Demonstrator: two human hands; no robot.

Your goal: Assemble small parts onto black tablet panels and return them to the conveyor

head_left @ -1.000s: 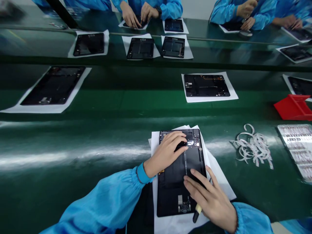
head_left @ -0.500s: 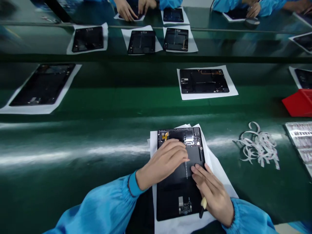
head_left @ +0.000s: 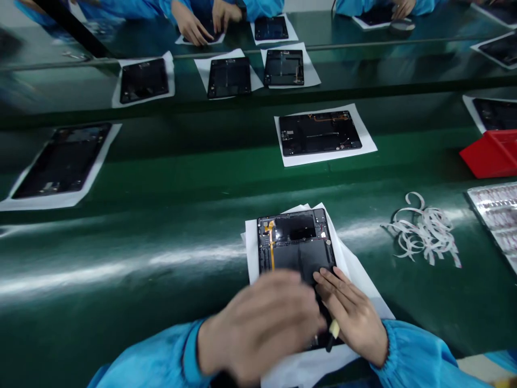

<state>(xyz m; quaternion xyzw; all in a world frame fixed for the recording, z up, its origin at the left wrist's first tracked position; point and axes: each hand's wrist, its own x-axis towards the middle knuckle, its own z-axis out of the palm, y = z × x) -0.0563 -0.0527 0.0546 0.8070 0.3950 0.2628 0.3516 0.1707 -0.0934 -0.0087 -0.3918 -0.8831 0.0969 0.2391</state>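
Observation:
In front of me an opened black tablet (head_left: pixel 299 250) lies on white sheets (head_left: pixel 361 288). An orange flat cable (head_left: pixel 271 245) runs down its upper left side. My right hand (head_left: pixel 351 312) rests its fingertips on the tablet's right edge. From under that palm sticks a small tool (head_left: pixel 333 335), cream with a black end, its other end hidden. My left hand (head_left: pixel 262 323), smeared by motion, is above the lower part of the tablet and hides much of it. Whether its fingers hold anything does not show.
Curled white strips (head_left: pixel 426 229) lie to the right, near a red bin (head_left: pixel 490 153) and a tray of small parts (head_left: pixel 496 221). Other opened tablets on white sheets stand farther off, such as one tablet (head_left: pixel 321 133) ahead. Co-workers' hands (head_left: pixel 205 24) work across the bench.
My left hand has moved from the tablet's upper part down toward me, uncovering the orange cable. My right hand stays on the right edge. The view has shifted slightly.

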